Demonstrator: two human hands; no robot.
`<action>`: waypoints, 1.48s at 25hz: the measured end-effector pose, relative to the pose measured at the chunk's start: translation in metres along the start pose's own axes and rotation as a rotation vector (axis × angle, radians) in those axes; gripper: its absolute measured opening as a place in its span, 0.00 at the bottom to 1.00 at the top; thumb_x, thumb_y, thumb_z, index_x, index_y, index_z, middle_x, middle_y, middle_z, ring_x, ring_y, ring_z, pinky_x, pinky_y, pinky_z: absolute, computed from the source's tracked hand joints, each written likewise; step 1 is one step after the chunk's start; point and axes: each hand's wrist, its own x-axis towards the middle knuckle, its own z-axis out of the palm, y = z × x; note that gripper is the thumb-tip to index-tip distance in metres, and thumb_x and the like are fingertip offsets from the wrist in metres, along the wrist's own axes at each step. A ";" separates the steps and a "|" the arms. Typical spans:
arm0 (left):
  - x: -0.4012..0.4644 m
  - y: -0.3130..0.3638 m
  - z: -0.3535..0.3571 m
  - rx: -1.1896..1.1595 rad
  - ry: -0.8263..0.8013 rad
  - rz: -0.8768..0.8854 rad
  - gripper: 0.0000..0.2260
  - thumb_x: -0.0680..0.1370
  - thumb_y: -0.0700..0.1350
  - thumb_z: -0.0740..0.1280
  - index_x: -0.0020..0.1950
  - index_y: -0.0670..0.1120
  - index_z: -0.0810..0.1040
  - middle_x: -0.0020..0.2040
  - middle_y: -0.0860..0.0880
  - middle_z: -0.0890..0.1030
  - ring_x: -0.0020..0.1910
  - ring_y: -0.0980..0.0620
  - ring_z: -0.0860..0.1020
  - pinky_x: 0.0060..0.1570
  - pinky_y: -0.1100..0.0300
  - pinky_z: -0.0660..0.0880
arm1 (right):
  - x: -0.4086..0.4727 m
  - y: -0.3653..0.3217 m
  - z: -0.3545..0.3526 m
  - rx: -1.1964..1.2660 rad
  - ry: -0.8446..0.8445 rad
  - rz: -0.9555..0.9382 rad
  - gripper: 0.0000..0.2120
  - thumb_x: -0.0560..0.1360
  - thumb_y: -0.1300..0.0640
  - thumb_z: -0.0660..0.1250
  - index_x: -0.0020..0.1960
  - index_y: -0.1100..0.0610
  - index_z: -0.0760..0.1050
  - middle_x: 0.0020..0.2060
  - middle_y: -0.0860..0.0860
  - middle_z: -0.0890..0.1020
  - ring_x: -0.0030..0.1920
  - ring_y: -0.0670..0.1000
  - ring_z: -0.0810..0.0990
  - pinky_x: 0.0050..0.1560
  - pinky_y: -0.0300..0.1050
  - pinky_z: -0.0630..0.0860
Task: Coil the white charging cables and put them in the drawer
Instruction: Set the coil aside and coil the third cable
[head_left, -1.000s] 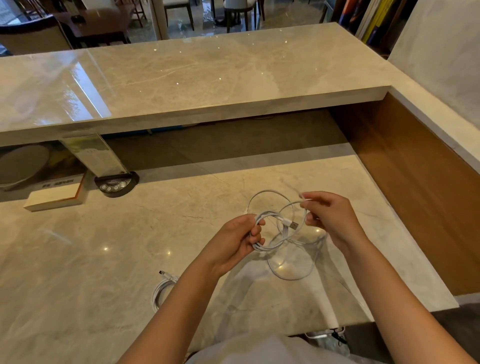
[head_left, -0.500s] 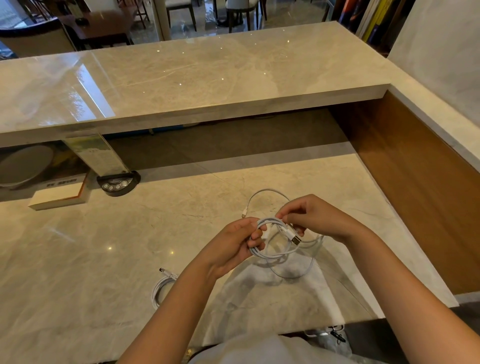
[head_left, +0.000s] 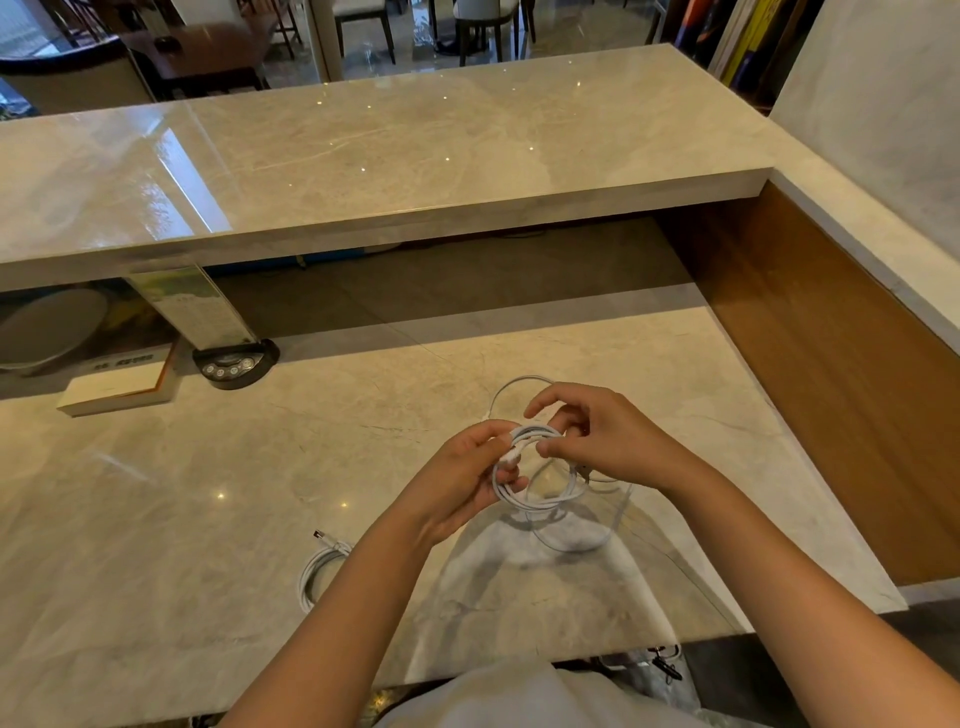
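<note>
A white charging cable (head_left: 540, 499) hangs in loops above the marble desk (head_left: 208, 519). My left hand (head_left: 462, 483) grips the bundled loops at their left side. My right hand (head_left: 602, 441) pinches a strand at the top of the coil, fingers curled round it. One loose loop (head_left: 511, 387) sticks out behind my hands. A second white cable (head_left: 317, 566), coiled, lies on the desk to the left of my left forearm, partly hidden by it. No drawer is in view.
A raised marble counter (head_left: 363, 156) runs across the back. Under its left part stand a black button unit (head_left: 234, 364), a white box (head_left: 119, 389) and a leaflet stand (head_left: 192, 306). A wooden side panel (head_left: 831, 364) bounds the right. The desk's front edge is close to my body.
My right hand moved left from the coil's right side onto its top, close to my left hand. The wide loops have drawn into a tighter bundle.
</note>
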 end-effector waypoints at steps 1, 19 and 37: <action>0.001 0.000 0.001 0.066 0.033 0.001 0.09 0.80 0.37 0.58 0.55 0.42 0.76 0.32 0.49 0.77 0.30 0.56 0.75 0.43 0.59 0.78 | 0.000 0.003 0.001 0.028 0.010 0.031 0.10 0.69 0.63 0.72 0.50 0.54 0.78 0.31 0.51 0.81 0.28 0.50 0.77 0.30 0.40 0.76; 0.011 -0.003 -0.013 0.803 0.531 0.624 0.05 0.72 0.40 0.71 0.40 0.50 0.82 0.39 0.56 0.81 0.40 0.58 0.76 0.39 0.68 0.71 | 0.001 0.023 0.016 -0.186 0.075 0.168 0.07 0.68 0.58 0.71 0.46 0.52 0.82 0.32 0.51 0.83 0.30 0.44 0.78 0.38 0.43 0.77; -0.009 -0.020 -0.016 0.222 0.464 0.119 0.09 0.78 0.38 0.62 0.51 0.41 0.82 0.33 0.46 0.77 0.31 0.53 0.76 0.33 0.64 0.77 | 0.013 0.020 0.031 0.303 -0.019 0.261 0.01 0.72 0.60 0.70 0.42 0.58 0.80 0.30 0.51 0.83 0.22 0.45 0.69 0.23 0.35 0.64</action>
